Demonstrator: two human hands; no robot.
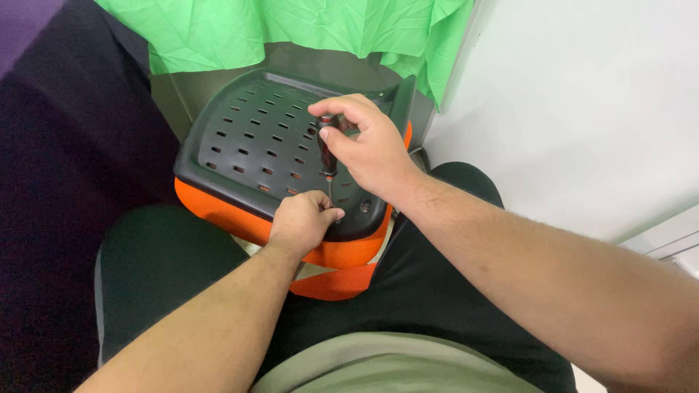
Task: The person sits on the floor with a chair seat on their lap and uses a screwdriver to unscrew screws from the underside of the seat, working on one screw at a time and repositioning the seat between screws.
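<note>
Centrally: screwdriver [325, 149], upright on black perforated seat panel [247, 138] over orange cushion [218, 211]; right hand [371, 149] closed round handle, left hand [302, 222] pinching shaft near tip; green cloth [291, 29] behind.

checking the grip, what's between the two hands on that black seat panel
Only the screwdriver: the right hand holds its handle, the left hand steadies its shaft, in the head view.

The right hand [368, 145] grips the dark-red handle of a screwdriver [325, 149] held upright over the near edge of a black perforated chair-seat base [247, 138]. The left hand [302, 222] pinches the shaft low down. Orange mesh padding [218, 211] shows beneath; green cloth [291, 25] hangs beyond.
</note>
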